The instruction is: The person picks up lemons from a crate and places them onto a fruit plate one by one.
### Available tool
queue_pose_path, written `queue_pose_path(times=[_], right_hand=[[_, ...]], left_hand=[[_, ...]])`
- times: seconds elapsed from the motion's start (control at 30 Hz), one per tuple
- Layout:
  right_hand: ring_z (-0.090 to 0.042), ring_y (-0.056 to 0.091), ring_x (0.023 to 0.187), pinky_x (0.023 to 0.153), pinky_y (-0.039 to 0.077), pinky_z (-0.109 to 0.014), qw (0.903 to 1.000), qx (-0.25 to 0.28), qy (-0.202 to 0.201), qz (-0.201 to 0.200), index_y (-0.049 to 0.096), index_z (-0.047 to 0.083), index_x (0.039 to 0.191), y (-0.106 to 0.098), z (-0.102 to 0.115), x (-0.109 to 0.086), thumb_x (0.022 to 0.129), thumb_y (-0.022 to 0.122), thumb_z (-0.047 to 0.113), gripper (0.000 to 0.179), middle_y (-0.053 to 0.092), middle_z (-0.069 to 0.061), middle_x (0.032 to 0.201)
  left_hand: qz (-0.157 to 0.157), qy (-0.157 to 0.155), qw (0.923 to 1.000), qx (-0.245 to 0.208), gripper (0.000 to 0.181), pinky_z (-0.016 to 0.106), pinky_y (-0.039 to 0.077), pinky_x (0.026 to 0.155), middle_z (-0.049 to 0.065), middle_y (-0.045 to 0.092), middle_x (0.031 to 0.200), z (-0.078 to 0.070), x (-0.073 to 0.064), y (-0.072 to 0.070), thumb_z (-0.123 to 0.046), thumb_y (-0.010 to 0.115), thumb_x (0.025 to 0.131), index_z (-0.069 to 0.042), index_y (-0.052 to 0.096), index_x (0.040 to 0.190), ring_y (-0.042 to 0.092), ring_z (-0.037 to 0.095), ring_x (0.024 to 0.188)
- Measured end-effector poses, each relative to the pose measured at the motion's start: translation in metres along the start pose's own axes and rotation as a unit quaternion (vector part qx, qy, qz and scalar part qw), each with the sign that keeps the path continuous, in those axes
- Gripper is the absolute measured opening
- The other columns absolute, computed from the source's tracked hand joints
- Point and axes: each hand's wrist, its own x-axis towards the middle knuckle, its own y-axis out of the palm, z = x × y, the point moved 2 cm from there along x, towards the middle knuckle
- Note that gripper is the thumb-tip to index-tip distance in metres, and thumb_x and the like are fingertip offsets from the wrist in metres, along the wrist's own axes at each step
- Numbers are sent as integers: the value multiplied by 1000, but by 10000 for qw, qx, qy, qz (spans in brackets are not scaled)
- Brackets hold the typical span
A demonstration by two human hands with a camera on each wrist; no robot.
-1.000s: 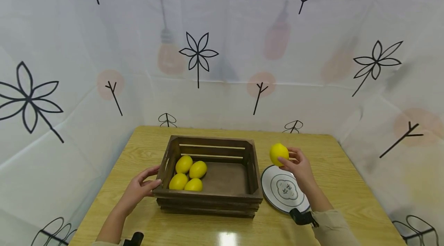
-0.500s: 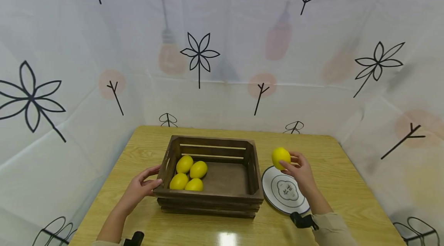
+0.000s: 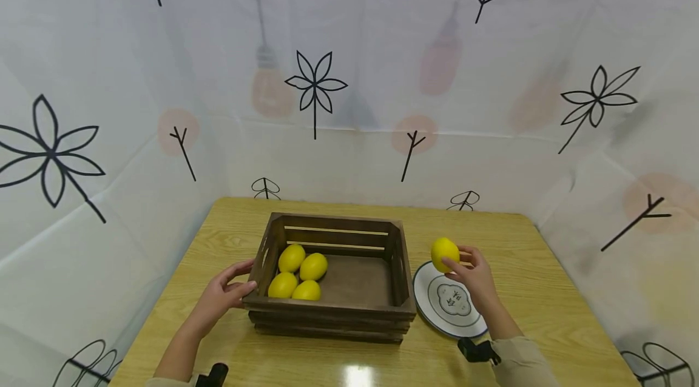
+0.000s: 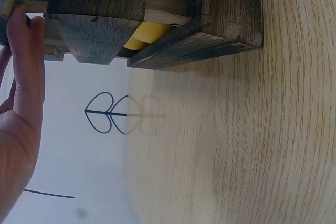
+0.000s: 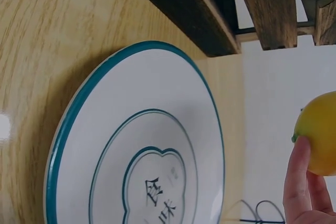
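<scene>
Left hand (image 3: 218, 293): fingers fairly straight, just resting against the near end of the wooden crate (image 3: 333, 309), thumb up by the rim.
Right hand (image 3: 474, 278): clamped on a lemon (image 3: 445, 255), thumb one side, fingers the other, well apart from the left.
Lemon: up in the right hand's fingertips, around the far edge of the plate (image 3: 425, 302); can't tell if directly above it.
Plate: flat on the bench (image 3: 295, 366), blue-green rim, below and a bit left of the right hand.
Four lemons (image 3: 314, 267): bunched inside the crate, at the left hand's end.
Grip tips: pinch snug, no squeezing; smooth and round, so probably slippery at the fingertips. Move slowly, keep clear of the crate wall, and only steady with the left, no shoving.
</scene>
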Motion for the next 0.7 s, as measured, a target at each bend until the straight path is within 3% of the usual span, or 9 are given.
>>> queue_pose_path(times=[0.7], right_hand=[[-13, 55, 82, 73, 51, -28, 9980, -167, 539, -275, 31, -5, 134, -8, -28, 7, 87, 68, 17, 63, 35, -23, 119]], left_hand=[[22, 1, 10000, 5, 53, 39, 49, 73, 19, 40, 137, 1, 0, 0, -22, 61, 92, -11, 41, 140, 60, 16, 101]])
